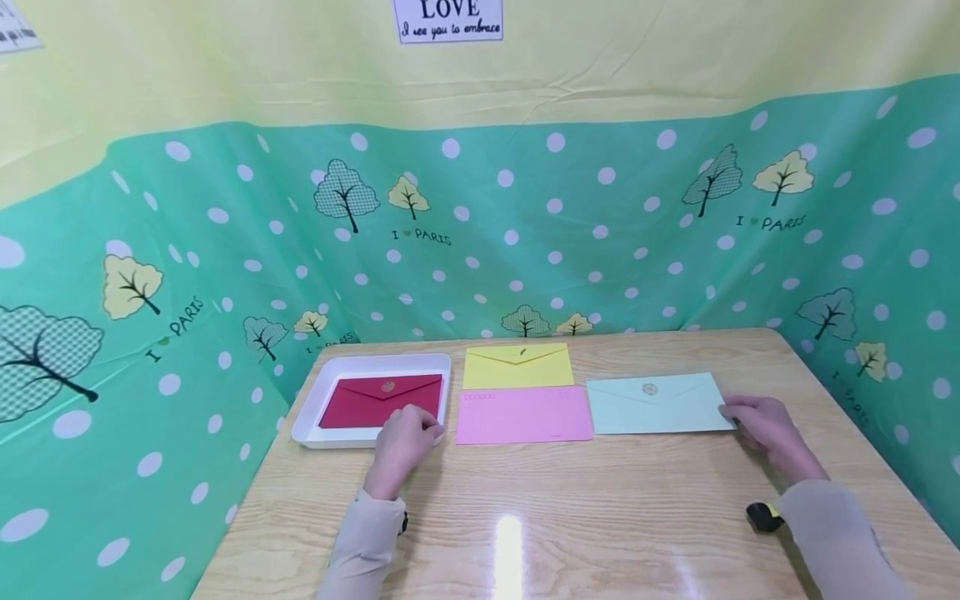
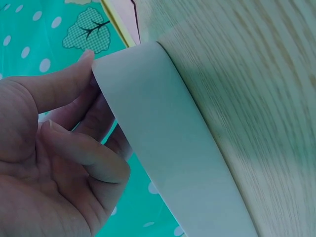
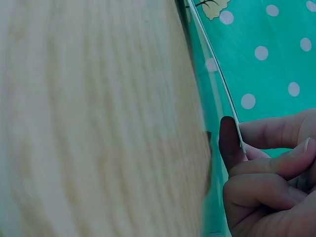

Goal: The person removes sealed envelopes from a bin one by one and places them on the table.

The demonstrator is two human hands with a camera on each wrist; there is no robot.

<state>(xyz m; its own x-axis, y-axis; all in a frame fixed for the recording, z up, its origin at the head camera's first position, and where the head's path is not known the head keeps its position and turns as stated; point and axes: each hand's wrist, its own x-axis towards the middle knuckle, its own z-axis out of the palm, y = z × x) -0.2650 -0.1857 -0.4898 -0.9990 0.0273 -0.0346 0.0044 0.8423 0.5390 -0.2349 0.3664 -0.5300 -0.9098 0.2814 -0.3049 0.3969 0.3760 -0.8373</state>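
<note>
- Right hand point(image 1: 767, 427) pinches the pale green envelope point(image 1: 656, 407) by its end, right of centre.
- Left hand point(image 1: 405, 435) curls fingers over the tray point(image 1: 382, 363), left of centre: white, round-cornered.
- Judged progress: red envelope point(image 1: 378, 407) inside; flat paper pink envelope point(image 1: 525, 417), yellow envelope point(image 1: 517, 373) and green outside, on wood-grained worktop point(image 1: 600, 500).

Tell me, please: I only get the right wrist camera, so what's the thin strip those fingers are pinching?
Observer: It's the edge of a pale green envelope, as the head view shows.
Visitor: And where's the person's other hand?
Observer: The left hand is at the near right corner of a white tray.
Visitor: Is there anything in that tray?
Observer: Yes, a red envelope lies inside it.
</note>
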